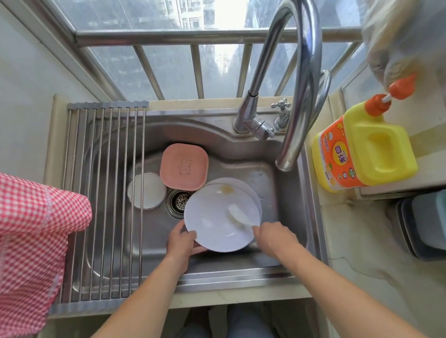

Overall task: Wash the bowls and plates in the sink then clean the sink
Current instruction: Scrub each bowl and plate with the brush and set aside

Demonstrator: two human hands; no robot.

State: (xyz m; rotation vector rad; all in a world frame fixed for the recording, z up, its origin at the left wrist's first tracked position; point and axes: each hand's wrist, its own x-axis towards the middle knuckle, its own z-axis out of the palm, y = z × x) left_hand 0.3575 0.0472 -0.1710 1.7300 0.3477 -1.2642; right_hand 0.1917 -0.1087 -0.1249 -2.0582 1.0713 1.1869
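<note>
White plate (pixel 217 220) tilted, brown smear near rim.

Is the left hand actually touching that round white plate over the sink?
Touching. The head view shows the left hand gripping the round white plate at its left rim, thumb lying over the edge.

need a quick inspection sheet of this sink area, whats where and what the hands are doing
surface: steel sink, roll-up rack over its left part
job's things: white plate held tilted above a second plate; pink square dish and small white bowl near the drain
clutter: detergent bottle on the right ledge; checked cloth at left
hands: left hand grips the plate rim; right hand holds a white scrubber on it
cables: nothing seen
surroundings: faucet, barred window
</note>
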